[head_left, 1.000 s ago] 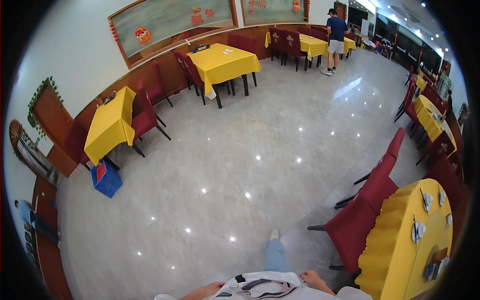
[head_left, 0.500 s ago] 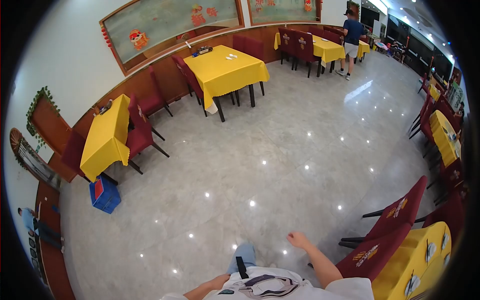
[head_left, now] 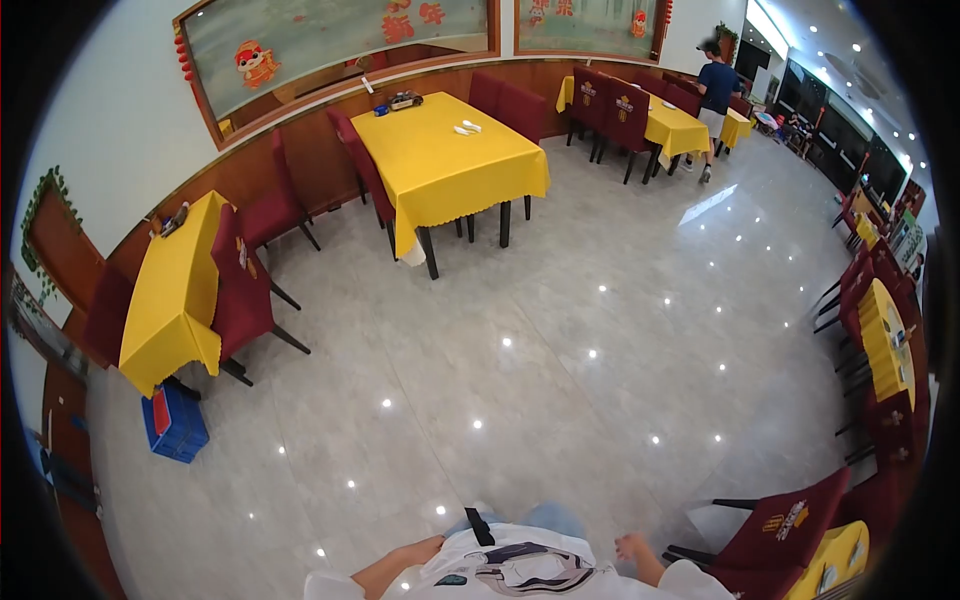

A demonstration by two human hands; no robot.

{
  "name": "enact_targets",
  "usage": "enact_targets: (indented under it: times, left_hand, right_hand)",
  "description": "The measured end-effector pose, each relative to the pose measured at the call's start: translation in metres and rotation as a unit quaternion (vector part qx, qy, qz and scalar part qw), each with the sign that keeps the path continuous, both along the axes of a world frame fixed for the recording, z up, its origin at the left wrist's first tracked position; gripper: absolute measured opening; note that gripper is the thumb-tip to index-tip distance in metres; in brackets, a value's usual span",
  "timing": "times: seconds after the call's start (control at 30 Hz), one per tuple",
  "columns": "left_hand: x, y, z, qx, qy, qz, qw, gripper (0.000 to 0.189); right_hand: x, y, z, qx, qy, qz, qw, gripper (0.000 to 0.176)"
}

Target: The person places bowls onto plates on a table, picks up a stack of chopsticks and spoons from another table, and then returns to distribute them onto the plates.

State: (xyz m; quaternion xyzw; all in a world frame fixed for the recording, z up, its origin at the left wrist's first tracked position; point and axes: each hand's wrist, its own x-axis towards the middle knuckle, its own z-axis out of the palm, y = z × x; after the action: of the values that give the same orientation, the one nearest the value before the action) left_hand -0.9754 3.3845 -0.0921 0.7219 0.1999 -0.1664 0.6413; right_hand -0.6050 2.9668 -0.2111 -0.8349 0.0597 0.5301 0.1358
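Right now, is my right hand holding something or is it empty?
Empty: the right hand shows loosely open fingers with nothing between them, low beside the shirt and apart from the red chair.

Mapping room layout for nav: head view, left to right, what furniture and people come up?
Small yellow-clothed rectangular table → dark red upholstered chair → large yellow-clothed table → far yellow-clothed table → person in dark blue shirt → yellow-clothed round table at right edge.

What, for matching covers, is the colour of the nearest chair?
Dark red chair with a gold emblem, head view.
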Motion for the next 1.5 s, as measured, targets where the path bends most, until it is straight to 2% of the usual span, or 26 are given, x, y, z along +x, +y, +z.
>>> enact_targets:
  times: [0.03, 0.1, 0.17, 0.27, 0.33, 0.37, 0.4, 0.43, 0.47, 0.5, 0.53, 0.6, 0.63, 0.73, 0.77, 0.83, 0.97, 1.07, 1.13, 1.17, 1.23, 1.27, 1.33, 1.37, 1.43, 1.5]
  left_hand:
    - [0.016, 0.021, -0.005, 0.024, 0.075, -0.007, 0.997, 0.02]
    - [0.042, 0.058, -0.019, 0.039, 0.075, -0.018, 0.996, 0.023]
    - [0.068, 0.091, -0.023, 0.053, 0.074, -0.022, 0.996, 0.027]
    - [0.11, 0.152, -0.013, 0.053, 0.117, -0.034, 0.991, 0.024]
    - [0.143, 0.184, 0.006, -0.068, 0.147, 0.039, 0.986, 0.022]
    - [0.169, 0.203, 0.01, -0.066, 0.15, 0.046, 0.985, 0.022]
    - [0.198, 0.219, 0.016, -0.035, 0.149, 0.055, 0.987, 0.022]
    - [0.219, 0.235, 0.02, -0.007, 0.152, 0.062, 0.987, 0.021]
    - [0.235, 0.25, 0.014, -0.008, 0.158, 0.066, 0.985, 0.021]
    - [0.251, 0.268, -0.001, 0.003, 0.132, 0.084, 0.988, 0.019]
    - [0.268, 0.283, -0.011, 0.013, 0.106, 0.103, 0.989, 0.018]
    - [0.308, 0.312, -0.01, 0.048, 0.117, 0.106, 0.986, 0.017]
    - [0.321, 0.325, -0.015, 0.087, 0.13, 0.104, 0.982, 0.016]
    - [0.371, 0.372, -0.021, 0.021, 0.112, 0.139, 0.984, 0.016]
    - [0.382, 0.386, -0.017, 0.012, 0.118, 0.139, 0.983, 0.016]
    - [0.422, 0.435, 0.019, 0.028, 0.155, 0.063, 0.985, 0.018]
    - [0.486, 0.546, 0.034, -0.093, 0.14, 0.067, 0.983, 0.02]
    - [0.535, 0.648, 0.022, -0.13, 0.142, 0.094, 0.977, 0.022]
    - [0.562, 0.703, 0.015, -0.011, 0.065, 0.08, 0.995, 0.021]
    - [0.574, 0.723, -0.004, -0.017, 0.066, 0.082, 0.994, 0.021]
    - [0.594, 0.758, -0.036, -0.259, 0.116, 0.324, 0.903, 0.017]
    - [0.598, 0.777, -0.035, -0.26, 0.122, 0.324, 0.901, 0.017]
    - [0.613, 0.816, -0.028, -0.125, 0.227, 0.232, 0.938, 0.018]
    - [0.62, 0.831, -0.021, -0.128, 0.231, 0.234, 0.936, 0.018]
    - [0.631, 0.858, -0.003, -0.022, 0.153, 0.076, 0.985, 0.022]
    - [0.649, 0.881, 0.033, -0.041, 0.176, 0.088, 0.98, 0.022]
  right_hand:
    - [0.0, 0.017, 0.015, -0.01, -0.002, -0.034, 0.999, 0.029]
    - [-0.008, 0.045, 0.037, -0.022, 0.006, -0.072, 0.997, 0.027]
    - [0.014, 0.084, 0.051, -0.005, 0.051, 0.089, 0.995, 0.025]
    - [0.074, 0.132, 0.02, 0.067, 0.052, 0.107, 0.991, 0.023]
    - [0.118, 0.137, -0.032, 0.132, 0.055, 0.126, 0.982, 0.021]
    - [0.151, 0.141, -0.056, 0.163, 0.055, 0.14, 0.975, 0.02]
    - [0.21, 0.146, -0.109, 0.175, 0.211, -0.059, 0.96, 0.017]
    - [0.251, 0.189, -0.094, 0.169, 0.356, -0.257, 0.882, 0.014]
    - [0.278, 0.244, -0.085, 0.013, 0.079, -0.05, 0.996, 0.03]
    - [0.343, 0.231, -0.199, 0.227, 0.031, 0.239, 0.943, 0.024]
    - [0.372, 0.322, -0.1, 0.083, -0.072, 0.101, 0.989, 0.022]
    - [0.443, 0.437, -0.067, 0.085, -0.262, 0.233, 0.933, 0.031]
    - [0.472, 0.49, -0.065, 0.149, -0.334, 0.204, 0.908, 0.032]
    - [0.525, 0.667, 0.038, 0.247, -0.298, 0.2, 0.9, 0.037]
    - [0.542, 0.711, 0.037, 0.265, -0.3, 0.239, 0.885, 0.034]
    - [0.556, 0.791, 0.059, 0.326, -0.262, 0.204, 0.885, 0.034]
    - [0.585, 0.895, 0.068, 0.353, -0.202, 0.23, 0.884, 0.032]
    - [0.611, 0.943, 0.065, 0.338, -0.219, 0.338, 0.851, 0.033]
    - [0.631, 0.965, 0.058, 0.269, -0.171, 0.26, 0.912, 0.032]
    - [0.64, 0.979, 0.064, 0.265, -0.168, 0.263, 0.913, 0.032]
    - [0.652, 1.008, 0.079, 0.246, -0.093, 0.12, 0.957, 0.032]
    - [0.66, 1.023, 0.084, 0.243, -0.088, 0.118, 0.959, 0.032]
    - [0.681, 1.054, 0.093, 0.262, -0.076, 0.075, 0.959, 0.03]
    - [0.693, 1.074, 0.097, 0.259, -0.071, 0.077, 0.96, 0.03]
    - [0.719, 1.112, 0.104, 0.286, -0.071, 0.071, 0.953, 0.028]
    - [0.752, 1.153, 0.106, 0.298, -0.086, 0.098, 0.945, 0.027]
